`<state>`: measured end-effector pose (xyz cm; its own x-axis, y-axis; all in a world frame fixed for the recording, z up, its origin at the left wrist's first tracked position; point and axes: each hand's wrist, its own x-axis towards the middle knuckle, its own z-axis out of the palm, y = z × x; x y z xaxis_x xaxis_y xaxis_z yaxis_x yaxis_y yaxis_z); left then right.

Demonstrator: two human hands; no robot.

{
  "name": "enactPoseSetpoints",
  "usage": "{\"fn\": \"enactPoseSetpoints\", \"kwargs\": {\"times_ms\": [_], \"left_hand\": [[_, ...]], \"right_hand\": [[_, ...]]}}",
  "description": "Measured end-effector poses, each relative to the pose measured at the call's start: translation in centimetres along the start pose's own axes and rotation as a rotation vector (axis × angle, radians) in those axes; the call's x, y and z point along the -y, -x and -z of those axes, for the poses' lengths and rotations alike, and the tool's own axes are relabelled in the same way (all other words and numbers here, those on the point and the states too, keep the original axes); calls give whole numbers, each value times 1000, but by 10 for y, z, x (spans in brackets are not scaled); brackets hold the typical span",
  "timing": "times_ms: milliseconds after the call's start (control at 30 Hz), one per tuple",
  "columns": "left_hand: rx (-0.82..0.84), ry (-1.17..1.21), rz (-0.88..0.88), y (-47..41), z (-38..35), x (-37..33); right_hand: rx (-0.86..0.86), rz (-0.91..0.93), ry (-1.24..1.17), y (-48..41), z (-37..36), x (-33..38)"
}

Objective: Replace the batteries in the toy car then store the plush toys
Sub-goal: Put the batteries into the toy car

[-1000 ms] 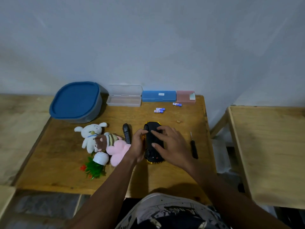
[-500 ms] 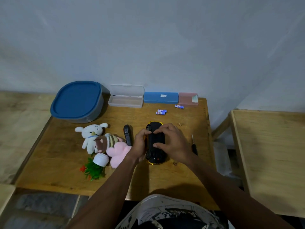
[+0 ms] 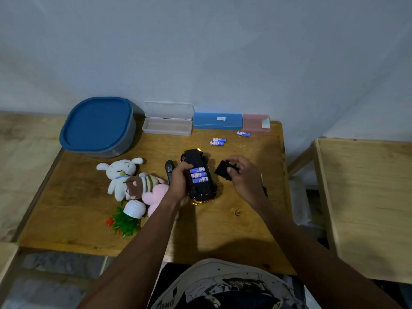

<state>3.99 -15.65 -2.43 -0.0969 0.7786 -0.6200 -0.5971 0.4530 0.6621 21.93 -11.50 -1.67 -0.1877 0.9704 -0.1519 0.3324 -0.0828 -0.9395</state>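
The black toy car (image 3: 196, 159) lies upside down at the middle of the wooden table (image 3: 223, 230), its battery bay uncovered with three blue batteries (image 3: 198, 175) inside. My left hand (image 3: 178, 184) grips the car's left side. My right hand (image 3: 243, 175) holds the black battery cover (image 3: 223, 172) just right of the car. Loose batteries (image 3: 218, 141) lie behind the car, another battery (image 3: 243, 134) further right. A white bunny plush (image 3: 120, 172), a brown striped plush (image 3: 139, 182) and a pink plush (image 3: 156, 196) lie to the left.
A blue-lidded grey tub (image 3: 98, 126) stands at the back left. An open clear case (image 3: 168, 122), a blue case (image 3: 217, 121) and a pink case (image 3: 255, 123) line the wall. A black remote (image 3: 169, 169), a small potted plant (image 3: 128, 219) and a screwdriver (image 3: 264, 188) are nearby.
My right hand has lifted the battery cover off the car and moved it to the right, exposing the batteries. My left hand keeps hold of the car.
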Motion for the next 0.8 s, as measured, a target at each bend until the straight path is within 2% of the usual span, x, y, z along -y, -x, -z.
{"fn": "enactPoseSetpoints", "kwargs": {"times_ms": [133, 333, 533, 700, 800], "left_hand": [[-2, 28, -2, 1, 7, -2], [9, 59, 13, 6, 13, 4], [1, 41, 27, 8, 17, 12], [-7, 12, 29, 8, 14, 17], [2, 7, 29, 10, 12, 18]], "right_hand": [[88, -129, 270, -5, -7, -27], [206, -73, 516, 0, -23, -54], [31, 55, 748, 13, -30, -71], [-13, 80, 755, 19, -29, -72], [-46, 95, 675, 23, -23, -64]]}}
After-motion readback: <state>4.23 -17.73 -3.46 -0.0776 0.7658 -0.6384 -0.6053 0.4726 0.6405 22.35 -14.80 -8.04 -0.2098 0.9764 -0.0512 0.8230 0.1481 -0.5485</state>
